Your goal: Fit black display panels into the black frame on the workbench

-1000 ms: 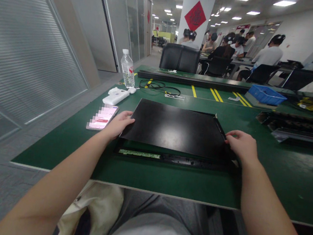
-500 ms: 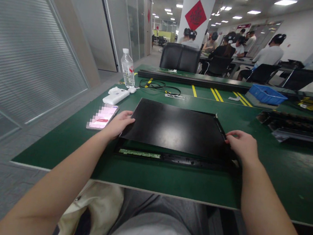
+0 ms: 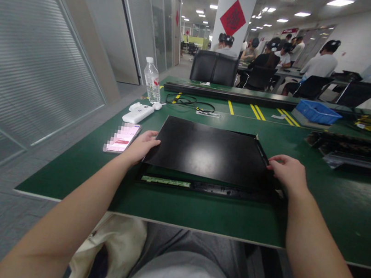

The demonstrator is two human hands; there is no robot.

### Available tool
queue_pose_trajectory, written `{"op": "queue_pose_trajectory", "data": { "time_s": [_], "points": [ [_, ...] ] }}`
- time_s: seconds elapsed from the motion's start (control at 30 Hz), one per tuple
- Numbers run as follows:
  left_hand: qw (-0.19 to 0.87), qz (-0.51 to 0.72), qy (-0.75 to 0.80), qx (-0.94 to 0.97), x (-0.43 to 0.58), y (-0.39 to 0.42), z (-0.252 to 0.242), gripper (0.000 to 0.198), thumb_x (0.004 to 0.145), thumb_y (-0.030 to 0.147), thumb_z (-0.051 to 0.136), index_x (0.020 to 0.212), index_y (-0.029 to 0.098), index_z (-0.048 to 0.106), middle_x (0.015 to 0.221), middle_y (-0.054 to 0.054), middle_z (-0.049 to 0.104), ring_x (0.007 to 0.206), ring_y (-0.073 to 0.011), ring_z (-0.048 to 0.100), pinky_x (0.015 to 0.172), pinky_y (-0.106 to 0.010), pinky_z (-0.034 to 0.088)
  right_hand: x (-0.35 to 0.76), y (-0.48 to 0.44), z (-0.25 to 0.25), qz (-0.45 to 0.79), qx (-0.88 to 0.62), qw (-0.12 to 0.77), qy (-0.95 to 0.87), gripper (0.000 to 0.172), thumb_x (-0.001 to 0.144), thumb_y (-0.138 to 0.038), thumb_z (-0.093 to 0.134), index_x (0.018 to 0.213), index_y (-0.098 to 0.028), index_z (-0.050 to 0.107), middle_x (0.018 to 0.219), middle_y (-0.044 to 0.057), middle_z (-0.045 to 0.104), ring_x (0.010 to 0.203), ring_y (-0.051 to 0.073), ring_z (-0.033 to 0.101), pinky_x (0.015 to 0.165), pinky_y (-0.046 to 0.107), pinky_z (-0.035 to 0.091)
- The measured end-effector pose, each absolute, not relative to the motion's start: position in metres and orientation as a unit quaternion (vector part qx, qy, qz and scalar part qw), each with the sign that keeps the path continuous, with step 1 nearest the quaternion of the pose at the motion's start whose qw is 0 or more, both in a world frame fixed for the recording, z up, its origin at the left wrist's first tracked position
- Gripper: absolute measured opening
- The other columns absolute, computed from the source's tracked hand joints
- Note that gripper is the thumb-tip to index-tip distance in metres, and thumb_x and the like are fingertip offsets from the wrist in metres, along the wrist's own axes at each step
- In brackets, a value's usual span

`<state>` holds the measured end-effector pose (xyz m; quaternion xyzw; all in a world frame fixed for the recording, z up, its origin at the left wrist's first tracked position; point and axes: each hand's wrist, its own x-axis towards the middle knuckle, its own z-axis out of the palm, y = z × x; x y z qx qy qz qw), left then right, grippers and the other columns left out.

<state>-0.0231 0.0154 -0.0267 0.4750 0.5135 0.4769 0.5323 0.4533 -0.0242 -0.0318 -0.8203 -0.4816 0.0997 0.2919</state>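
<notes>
A flat black panel point(image 3: 209, 151) lies in front of me on the green table point(image 3: 195, 210), its near edge raised off a black frame point(image 3: 233, 192) that shows a narrow green circuit strip point(image 3: 165, 181). My left hand point(image 3: 141, 145) grips the panel's left edge, thumb on top. My right hand point(image 3: 288, 171) grips the right edge, fingers curled over it.
A phone point(image 3: 122, 138) lies left of my left hand. Behind it are a white device point(image 3: 137, 113), a water bottle point(image 3: 151, 81) and black cables point(image 3: 191, 102). A blue bin point(image 3: 317, 112) and long black parts point(image 3: 354, 150) sit at the right. People sit at tables beyond.
</notes>
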Motion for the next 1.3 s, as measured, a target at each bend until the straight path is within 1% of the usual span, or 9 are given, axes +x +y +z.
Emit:
{"op": "queue_pose_trajectory", "data": {
  "time_s": [0.13,0.3,0.53,0.7,0.77,0.87,1.0,1.2,1.3],
  "points": [
    [0.534,0.478,0.512,0.473,-0.025,0.017,-0.028,0.041,0.073,0.017,0.073,0.111,0.018,0.061,0.086,-0.004,0.079,0.083,-0.0249,0.078,0.074,-0.035,0.061,0.45,-0.027,-0.028,0.108,-0.824,0.293,-0.473,0.022,0.074,-0.027,0.062,0.089,-0.023,0.077,0.073,0.004,0.076,0.064,0.024,0.069,0.074,0.039,0.054],
    [0.535,0.478,0.509,0.476,-0.026,0.017,-0.028,0.042,0.072,0.019,0.075,0.111,0.019,0.062,0.088,-0.003,0.079,0.085,-0.0257,0.078,0.077,-0.037,0.061,0.445,-0.029,-0.024,0.127,-0.82,0.31,-0.464,0.019,0.073,-0.025,0.063,0.086,-0.023,0.076,0.07,0.005,0.075,0.057,0.022,0.066,0.068,0.038,0.054],
    [0.48,0.499,0.512,0.509,-0.028,0.017,-0.027,0.035,0.073,0.024,0.078,0.107,0.02,0.069,0.105,-0.006,0.08,0.108,-0.0284,0.074,0.095,-0.039,0.058,0.449,-0.027,-0.03,0.118,-0.816,0.324,-0.464,0.02,0.07,-0.026,0.063,0.085,-0.024,0.076,0.069,0.004,0.076,0.057,0.022,0.066,0.063,0.036,0.054],
    [0.473,0.507,0.504,0.516,-0.034,0.022,-0.036,0.051,0.063,0.032,0.089,0.108,0.017,0.071,0.115,-0.011,0.078,0.116,-0.0315,0.07,0.104,-0.044,0.053,0.449,-0.027,-0.03,0.117,-0.812,0.323,-0.472,0.018,0.071,-0.027,0.063,0.083,-0.024,0.076,0.068,0.003,0.075,0.055,0.022,0.066,0.063,0.036,0.054],
    [0.448,0.505,0.507,0.536,-0.037,0.026,-0.04,0.052,0.061,0.037,0.09,0.106,0.018,0.072,0.118,-0.012,0.076,0.119,-0.0325,0.068,0.107,-0.047,0.051,0.448,-0.028,-0.028,0.119,-0.815,0.315,-0.472,0.017,0.072,-0.027,0.063,0.083,-0.024,0.075,0.069,0.003,0.075,0.056,0.022,0.067,0.066,0.037,0.055],
    [0.381,0.475,0.535,0.586,-0.042,0.031,-0.046,0.045,0.067,0.044,0.088,0.101,0.019,0.074,0.127,-0.013,0.072,0.126,-0.0355,0.064,0.112,-0.05,0.049,0.447,-0.028,-0.027,0.124,-0.819,0.305,-0.471,0.018,0.073,-0.027,0.062,0.085,-0.024,0.076,0.071,0.004,0.076,0.058,0.022,0.068,0.068,0.038,0.055],
    [0.277,0.397,0.563,0.67,-0.049,0.034,-0.047,0.037,0.072,0.046,0.082,0.096,0.019,0.077,0.138,-0.017,0.065,0.138,-0.0395,0.056,0.123,-0.053,0.037,0.448,-0.027,-0.029,0.119,-0.818,0.306,-0.473,0.019,0.074,-0.028,0.063,0.087,-0.024,0.076,0.072,0.004,0.076,0.058,0.023,0.067,0.07,0.038,0.056],
    [0.242,0.352,0.583,0.691,-0.05,0.031,-0.046,0.038,0.069,0.048,0.083,0.093,0.019,0.076,0.138,-0.017,0.062,0.135,-0.0407,0.057,0.119,-0.052,0.044,0.446,-0.027,-0.028,0.128,-0.82,0.303,-0.469,0.018,0.075,-0.027,0.063,0.087,-0.024,0.076,0.071,0.004,0.075,0.058,0.022,0.067,0.071,0.038,0.056],
    [0.236,0.337,0.587,0.697,-0.051,0.032,-0.047,0.039,0.068,0.049,0.084,0.092,0.019,0.076,0.136,-0.017,0.062,0.135,-0.0414,0.057,0.121,-0.053,0.042,0.447,-0.026,-0.028,0.127,-0.817,0.309,-0.47,0.017,0.075,-0.027,0.063,0.086,-0.024,0.076,0.071,0.004,0.075,0.056,0.022,0.066,0.071,0.038,0.056]
  ]
}}
